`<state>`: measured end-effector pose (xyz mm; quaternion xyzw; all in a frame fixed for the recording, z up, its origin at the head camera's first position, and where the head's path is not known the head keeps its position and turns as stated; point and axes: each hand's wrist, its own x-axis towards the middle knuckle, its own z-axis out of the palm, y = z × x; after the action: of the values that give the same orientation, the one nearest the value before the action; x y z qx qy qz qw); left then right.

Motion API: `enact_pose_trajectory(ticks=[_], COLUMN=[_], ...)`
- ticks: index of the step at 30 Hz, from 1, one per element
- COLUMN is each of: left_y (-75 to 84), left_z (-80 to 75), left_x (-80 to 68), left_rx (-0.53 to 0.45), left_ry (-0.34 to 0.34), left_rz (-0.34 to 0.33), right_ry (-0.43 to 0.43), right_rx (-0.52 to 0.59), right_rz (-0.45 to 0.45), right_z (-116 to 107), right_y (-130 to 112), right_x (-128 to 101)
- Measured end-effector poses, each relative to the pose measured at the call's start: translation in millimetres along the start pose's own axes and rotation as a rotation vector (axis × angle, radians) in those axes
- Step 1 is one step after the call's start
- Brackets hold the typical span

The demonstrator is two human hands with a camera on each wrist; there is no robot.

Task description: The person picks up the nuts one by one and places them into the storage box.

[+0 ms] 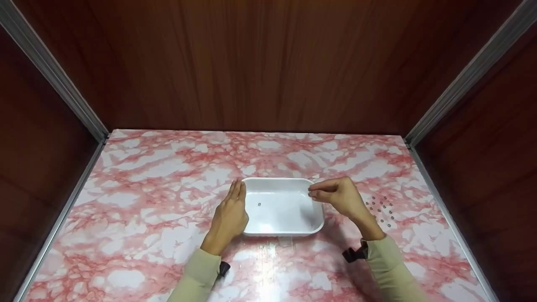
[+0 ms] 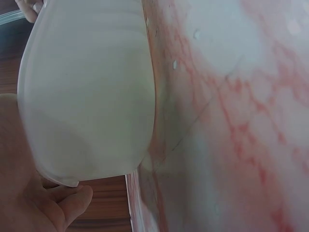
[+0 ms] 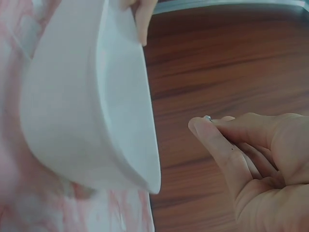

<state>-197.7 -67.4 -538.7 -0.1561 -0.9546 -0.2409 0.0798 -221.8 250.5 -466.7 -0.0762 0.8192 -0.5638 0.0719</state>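
Head view: I look down on a white rectangular tray [image 1: 289, 214] with rounded corners, set near the middle of a red-and-white marbled tabletop [image 1: 151, 243]. Taking the far rim as twelve o'clock, I see the person's left hand [image 1: 230, 214] at nine, its fingers straight and close together along the rim, touching the tray without curling round anything.

The right hand [image 1: 342, 196] is just inside the rim at two o'clock, thumb and forefinger pinched together on a tiny metal piece [image 3: 207, 118]. My right wrist view shows the piece between the fingertips, the other fingers folded in behind; it is too small for me to tell its exact kind. That hand appears apart from the tray wall.

Inside the tray, a single metal bit [image 1: 259, 204] lies on the floor, off toward nine o'clock from the centre. Out at three o'clock, beyond the right hand, I count roughly a dozen loose metal bits [image 1: 381, 205] scattered on the tabletop.

My left wrist view is mostly filled by the tray's outer wall, with the left palm against its rim. Pale sleeves [image 1: 392, 264] cover both forearms, and a brown wood-grain panel [image 1: 260, 67] stands behind at twelve o'clock.
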Motion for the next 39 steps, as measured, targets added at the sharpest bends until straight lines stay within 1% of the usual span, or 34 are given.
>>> enact_pose_trajectory(ticks=[5, 9, 13, 19, 25, 28, 33, 39], left_y=[-0.7, -0.9, -0.5, -0.3, -0.8, -1.1, -1.3, -1.5], left_z=[1.0, 1.2, 1.5, 0.9, 1.5, 2.0, 3.7, 2.9], left_x=[0.4, 0.9, 1.5, 0.6, 0.6, 0.4, 1.1, 2.3], left_rx=[0.008, 0.019, 0.016, 0.006, 0.016, 0.021, 0.036, 0.041], left_ry=[0.026, 0.026, 0.020, 0.011, 0.014, 0.013, 0.032, 0.032], left_rz=[-0.003, -0.008, -0.009, -0.017, -0.004, -0.001, 0.004, 0.000], right_ry=[-0.068, -0.109, -0.121, -0.158, -0.180, -0.194, -0.227, -0.237], right_rx=[0.049, 0.026, 0.007, 0.012, -0.033, -0.079, -0.143, -0.142], right_rz=[0.004, -0.019, -0.038, -0.032, -0.062, -0.072, -0.092, -0.110], right_z=[9.0, 15.9, 23.3, 34.8, 45.5, 52.1, 62.3, 68.8], right_y=[-6.1, -10.8, -13.5, -15.5, -16.6, -17.4, -17.3, -12.8], right_x=[11.2, 18.8, 25.7, 34.9, 47.9, 54.1, 61.4, 68.6])
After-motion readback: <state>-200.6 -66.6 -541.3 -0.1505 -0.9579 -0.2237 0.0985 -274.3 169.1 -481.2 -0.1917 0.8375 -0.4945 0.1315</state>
